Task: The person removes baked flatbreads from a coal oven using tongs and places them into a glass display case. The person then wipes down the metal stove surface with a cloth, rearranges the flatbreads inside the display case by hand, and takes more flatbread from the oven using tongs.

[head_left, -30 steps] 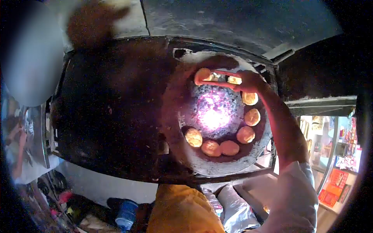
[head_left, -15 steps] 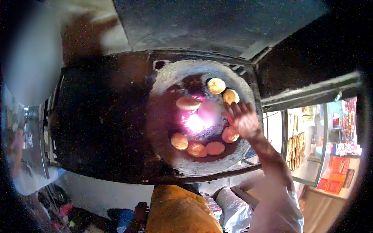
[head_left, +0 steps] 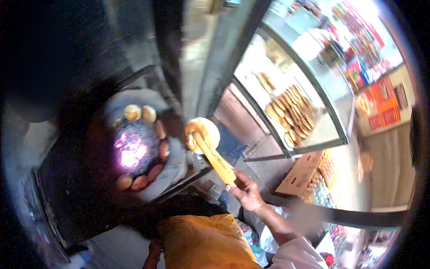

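Observation:
My right hand [head_left: 247, 192] is closed around the handle of flat yellow tongs [head_left: 219, 167]. At their far end is a round, golden-brown bread [head_left: 206, 131], held in the air just right of the round pan. My left hand [head_left: 154, 252] hangs low beside the orange cloth at my front; it is dark, and its fingers are not clear. Several more round breads [head_left: 132, 112] form a ring in the pan [head_left: 178, 162], around glowing coals [head_left: 131, 150].
A glass display case [head_left: 286, 152] with rows of browned breads [head_left: 293, 110] stands to the right. Below it is a cardboard box [head_left: 301, 174] beside trays of eggs [head_left: 319, 192]. The dark counter [head_left: 67, 197] extends left of the pan.
The view has swung right, bringing the display case closer to the middle. My right hand has moved from over the pan to its right side, with a bread out in the tongs.

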`<state>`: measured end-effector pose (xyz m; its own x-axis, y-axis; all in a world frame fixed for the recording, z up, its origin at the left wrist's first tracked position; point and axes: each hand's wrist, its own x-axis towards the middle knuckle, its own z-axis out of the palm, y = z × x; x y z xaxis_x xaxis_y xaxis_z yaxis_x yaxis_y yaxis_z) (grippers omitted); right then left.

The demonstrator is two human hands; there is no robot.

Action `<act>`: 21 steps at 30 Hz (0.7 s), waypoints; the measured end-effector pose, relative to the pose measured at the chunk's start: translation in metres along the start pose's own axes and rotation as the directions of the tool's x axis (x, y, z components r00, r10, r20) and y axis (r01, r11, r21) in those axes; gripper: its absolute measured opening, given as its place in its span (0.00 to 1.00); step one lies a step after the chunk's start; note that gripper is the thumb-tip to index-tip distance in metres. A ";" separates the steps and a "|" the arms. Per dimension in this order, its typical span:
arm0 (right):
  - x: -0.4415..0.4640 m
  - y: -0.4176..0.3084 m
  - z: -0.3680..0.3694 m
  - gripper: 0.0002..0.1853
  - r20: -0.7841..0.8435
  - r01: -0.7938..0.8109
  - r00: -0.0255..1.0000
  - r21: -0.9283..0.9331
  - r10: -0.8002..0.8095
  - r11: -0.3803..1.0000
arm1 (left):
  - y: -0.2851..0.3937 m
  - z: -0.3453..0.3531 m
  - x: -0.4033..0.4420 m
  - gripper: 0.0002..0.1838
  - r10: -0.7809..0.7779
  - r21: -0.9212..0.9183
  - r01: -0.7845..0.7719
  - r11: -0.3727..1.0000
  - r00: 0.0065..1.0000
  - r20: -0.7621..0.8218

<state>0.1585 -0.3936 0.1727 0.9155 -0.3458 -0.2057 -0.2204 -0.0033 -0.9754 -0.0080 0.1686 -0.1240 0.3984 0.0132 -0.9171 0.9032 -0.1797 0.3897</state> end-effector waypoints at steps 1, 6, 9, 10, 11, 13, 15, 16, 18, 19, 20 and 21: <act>-0.006 0.008 -0.022 0.26 0.000 -0.138 0.990 0.132 0.139 0.982 | 0.033 0.032 -0.019 0.22 0.027 0.113 -0.021 0.993 0.998 -0.057; -0.024 0.038 -0.125 0.23 0.026 -0.373 0.919 0.386 0.394 0.844 | 0.129 0.188 -0.094 0.14 0.174 0.434 -0.155 0.887 0.985 -0.004; -0.032 0.038 -0.181 0.24 0.080 -0.377 0.923 0.380 0.377 0.845 | 0.224 0.293 -0.120 0.14 0.358 0.178 -0.413 0.893 0.893 0.274; -0.035 0.034 -0.196 0.24 0.108 -0.401 0.916 0.321 0.387 0.858 | 0.268 0.328 -0.131 0.14 0.452 -0.019 -0.483 0.875 0.803 0.388; -0.038 0.041 -0.212 0.27 0.130 -0.392 0.920 0.338 0.370 0.856 | 0.323 0.371 -0.150 0.12 0.589 0.054 -0.647 0.761 0.723 0.360; -0.042 0.023 -0.236 0.27 0.116 -0.410 0.911 0.145 0.396 0.900 | 0.403 0.417 -0.168 0.15 0.656 0.195 -0.792 0.578 0.593 0.467; -0.040 -0.005 -0.253 0.28 0.109 -0.287 0.951 -0.040 0.289 0.957 | 0.476 0.459 -0.193 0.18 0.773 0.268 -0.962 -0.049 0.133 0.620; -0.037 -0.018 -0.262 0.29 0.168 -0.158 0.963 -0.285 0.211 0.945 | 0.496 0.476 -0.198 0.18 0.769 0.267 -0.963 -0.044 0.138 0.624; -0.037 -0.031 -0.271 0.31 0.244 0.015 0.959 -0.553 0.145 0.833 | 0.518 0.500 -0.203 0.18 0.663 0.136 -0.945 -0.297 -0.101 0.742; -0.037 -0.036 -0.274 0.31 0.241 0.010 0.959 -0.552 0.148 0.834 | 0.521 0.503 -0.198 0.18 0.660 0.134 -0.946 -0.295 -0.101 0.744; -0.037 -0.041 -0.277 0.30 0.265 0.028 0.953 -0.564 0.149 0.825 | 0.524 0.504 -0.192 0.16 0.503 0.110 -0.952 -0.286 -0.051 0.863; -0.036 -0.043 -0.280 0.30 0.288 0.044 0.945 -0.575 0.152 0.817 | 0.525 0.505 -0.188 0.15 0.324 0.088 -0.958 -0.272 -0.005 0.946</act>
<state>0.0405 -0.6439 0.2445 0.9291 -0.0570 -0.3654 -0.3333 -0.5573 -0.7605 0.3107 -0.4250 0.2110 0.1393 -0.9889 0.0517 -0.6413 -0.0503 0.7656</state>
